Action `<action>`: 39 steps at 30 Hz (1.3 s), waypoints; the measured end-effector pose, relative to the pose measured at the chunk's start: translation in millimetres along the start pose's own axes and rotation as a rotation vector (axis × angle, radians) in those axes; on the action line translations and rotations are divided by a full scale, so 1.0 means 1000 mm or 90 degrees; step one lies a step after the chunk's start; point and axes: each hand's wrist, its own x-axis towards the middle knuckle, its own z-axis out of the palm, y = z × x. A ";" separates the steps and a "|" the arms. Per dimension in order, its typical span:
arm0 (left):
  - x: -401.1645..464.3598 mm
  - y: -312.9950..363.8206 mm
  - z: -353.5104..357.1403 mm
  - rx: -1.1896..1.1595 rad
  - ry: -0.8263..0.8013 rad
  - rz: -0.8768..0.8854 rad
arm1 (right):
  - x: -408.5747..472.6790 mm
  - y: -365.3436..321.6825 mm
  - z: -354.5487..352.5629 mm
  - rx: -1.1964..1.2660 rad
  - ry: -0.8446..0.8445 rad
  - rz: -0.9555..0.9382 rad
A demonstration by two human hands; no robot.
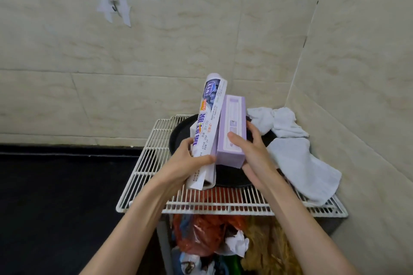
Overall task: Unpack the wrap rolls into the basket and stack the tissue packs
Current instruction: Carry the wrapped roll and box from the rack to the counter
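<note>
Both bare forearms reach in: left hand (190, 158) grasps a white paper-sleeved wrap roll (209, 127), right hand (250, 154) grasps a long lilac cardboard box (231, 131); unpacking looks barely begun.

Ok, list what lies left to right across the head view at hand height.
Black countertop → left hand → printed white wrap roll → long lilac cardboard box → right hand → crumpled white cloth → beige tiled side wall.
</note>
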 end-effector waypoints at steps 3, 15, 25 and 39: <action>-0.026 -0.001 -0.029 -0.007 0.038 0.003 | -0.018 0.005 0.032 0.017 -0.074 0.002; -0.203 -0.049 -0.231 -0.048 0.228 0.088 | -0.111 0.069 0.273 -0.073 -0.376 0.012; -0.371 -0.111 -0.452 -0.039 0.455 0.019 | -0.212 0.185 0.516 -0.069 -0.499 0.097; -0.412 -0.187 -0.717 -0.140 0.618 -0.074 | -0.197 0.323 0.787 -0.163 -0.611 0.132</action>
